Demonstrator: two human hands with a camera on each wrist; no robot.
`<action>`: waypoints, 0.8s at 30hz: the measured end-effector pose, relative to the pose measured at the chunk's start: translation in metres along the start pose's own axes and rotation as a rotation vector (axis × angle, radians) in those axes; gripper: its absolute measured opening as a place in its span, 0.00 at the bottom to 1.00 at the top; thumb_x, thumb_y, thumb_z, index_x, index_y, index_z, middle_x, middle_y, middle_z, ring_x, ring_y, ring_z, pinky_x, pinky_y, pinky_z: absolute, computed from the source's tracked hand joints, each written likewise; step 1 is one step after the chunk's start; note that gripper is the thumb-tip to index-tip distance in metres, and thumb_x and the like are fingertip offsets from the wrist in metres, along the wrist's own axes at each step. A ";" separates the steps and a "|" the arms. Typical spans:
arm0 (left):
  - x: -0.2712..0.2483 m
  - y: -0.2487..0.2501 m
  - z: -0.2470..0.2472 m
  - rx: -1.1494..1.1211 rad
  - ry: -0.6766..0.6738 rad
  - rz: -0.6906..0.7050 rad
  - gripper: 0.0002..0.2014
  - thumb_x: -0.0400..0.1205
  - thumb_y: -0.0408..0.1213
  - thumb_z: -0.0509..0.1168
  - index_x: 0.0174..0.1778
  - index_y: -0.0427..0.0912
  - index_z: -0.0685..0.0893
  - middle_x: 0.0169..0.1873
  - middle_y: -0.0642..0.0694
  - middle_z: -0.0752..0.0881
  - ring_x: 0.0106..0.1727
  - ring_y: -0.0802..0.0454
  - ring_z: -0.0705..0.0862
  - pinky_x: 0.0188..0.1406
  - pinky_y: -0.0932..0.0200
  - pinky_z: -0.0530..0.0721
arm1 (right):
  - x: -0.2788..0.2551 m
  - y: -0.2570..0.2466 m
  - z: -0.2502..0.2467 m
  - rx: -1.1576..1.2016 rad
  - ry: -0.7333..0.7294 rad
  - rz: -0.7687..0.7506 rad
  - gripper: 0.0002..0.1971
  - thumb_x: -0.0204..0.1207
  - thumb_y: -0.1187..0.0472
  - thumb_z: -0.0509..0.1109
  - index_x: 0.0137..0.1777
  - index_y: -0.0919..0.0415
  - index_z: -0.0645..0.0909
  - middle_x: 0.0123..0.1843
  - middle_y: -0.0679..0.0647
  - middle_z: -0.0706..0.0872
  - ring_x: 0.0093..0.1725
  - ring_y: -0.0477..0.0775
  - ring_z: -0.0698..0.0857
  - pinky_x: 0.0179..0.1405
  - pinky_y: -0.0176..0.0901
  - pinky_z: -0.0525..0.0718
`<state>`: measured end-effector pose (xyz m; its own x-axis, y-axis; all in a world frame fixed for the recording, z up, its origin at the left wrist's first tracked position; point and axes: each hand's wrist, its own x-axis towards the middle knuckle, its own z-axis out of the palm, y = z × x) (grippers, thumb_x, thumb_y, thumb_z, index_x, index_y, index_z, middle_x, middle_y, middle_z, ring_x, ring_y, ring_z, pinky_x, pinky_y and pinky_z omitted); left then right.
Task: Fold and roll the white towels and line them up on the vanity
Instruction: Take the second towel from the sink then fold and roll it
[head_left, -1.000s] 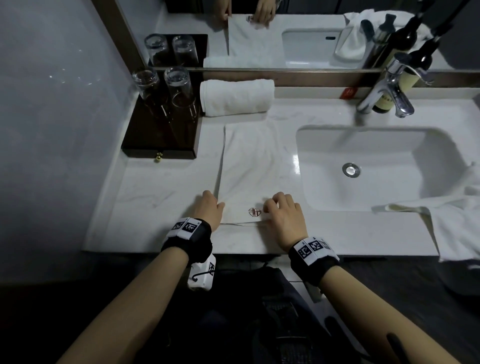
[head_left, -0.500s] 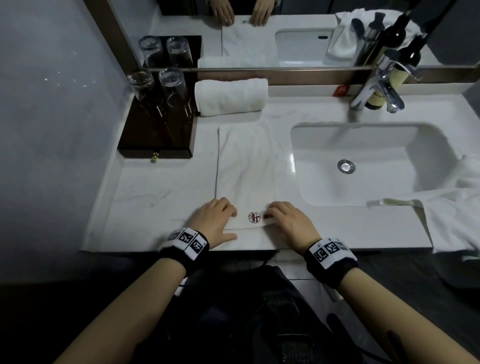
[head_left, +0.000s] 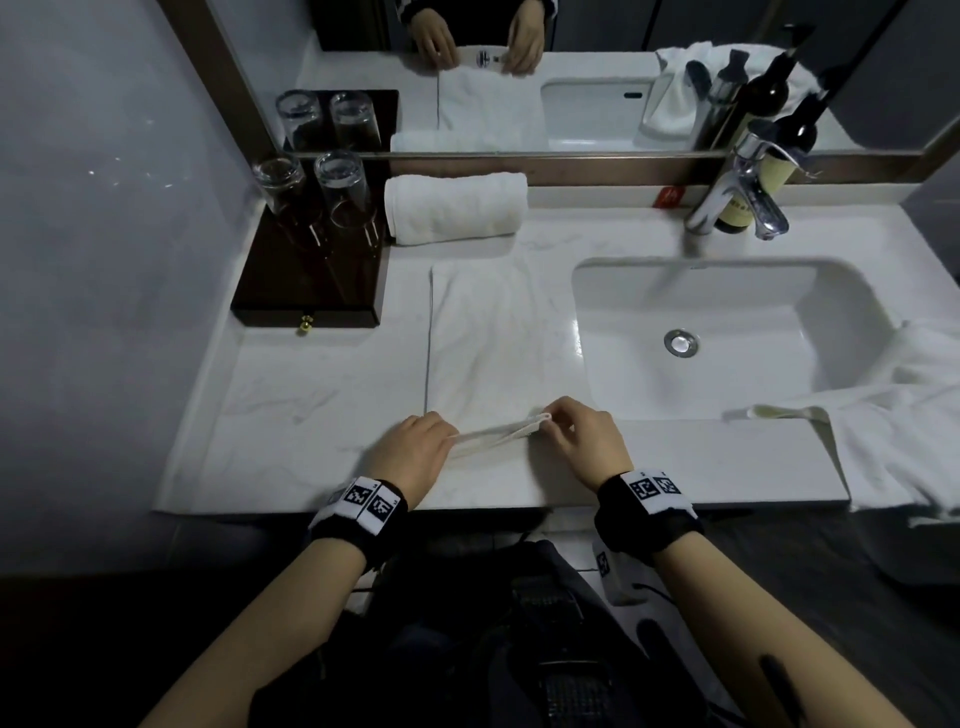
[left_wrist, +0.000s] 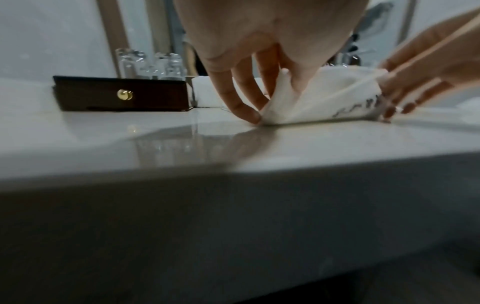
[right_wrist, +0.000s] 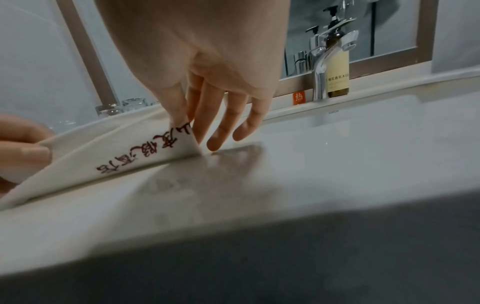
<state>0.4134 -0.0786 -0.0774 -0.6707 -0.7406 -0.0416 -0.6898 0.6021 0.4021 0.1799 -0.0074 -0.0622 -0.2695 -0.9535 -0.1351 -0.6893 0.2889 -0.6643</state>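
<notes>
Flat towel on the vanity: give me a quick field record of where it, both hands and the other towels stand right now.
flat towel: folded strip lying on the vanity left of the sink, near edge lifted
left hand: pinches the near left corner
right hand: pinches the near right corner
lettering: red characters on the lifted hem
rolled towel: done, by the mirror, beside the glasses
loose towel: unfolded, draped right of the sink
stage: roll just starting

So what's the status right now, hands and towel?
Left hand and right hand both pinch the near edge of the folded towel, lifted off the vanity. One rolled towel by the mirror. Nothing in the way.
</notes>
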 end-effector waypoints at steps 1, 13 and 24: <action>0.004 0.000 0.000 -0.040 -0.006 -0.061 0.11 0.86 0.38 0.55 0.55 0.43 0.82 0.50 0.45 0.84 0.49 0.44 0.82 0.51 0.52 0.79 | 0.001 -0.001 0.001 0.009 0.002 0.026 0.07 0.79 0.57 0.67 0.48 0.59 0.82 0.43 0.55 0.90 0.45 0.57 0.85 0.44 0.47 0.79; 0.017 0.004 -0.005 0.017 -0.091 -0.156 0.15 0.83 0.36 0.58 0.65 0.48 0.71 0.56 0.46 0.81 0.50 0.42 0.83 0.46 0.49 0.80 | 0.027 -0.008 0.002 0.132 -0.030 0.334 0.08 0.76 0.58 0.66 0.48 0.61 0.83 0.46 0.57 0.89 0.48 0.57 0.84 0.45 0.41 0.77; 0.038 0.007 -0.026 -0.249 -0.003 -0.449 0.08 0.81 0.41 0.65 0.55 0.45 0.78 0.44 0.47 0.85 0.46 0.46 0.83 0.43 0.57 0.74 | 0.017 -0.013 0.017 -0.194 0.014 0.131 0.05 0.79 0.60 0.62 0.52 0.60 0.75 0.44 0.61 0.85 0.51 0.63 0.78 0.35 0.47 0.75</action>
<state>0.3905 -0.1101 -0.0527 -0.3239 -0.9090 -0.2623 -0.8245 0.1353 0.5495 0.1962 -0.0294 -0.0684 -0.3737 -0.9058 -0.1997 -0.7636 0.4226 -0.4882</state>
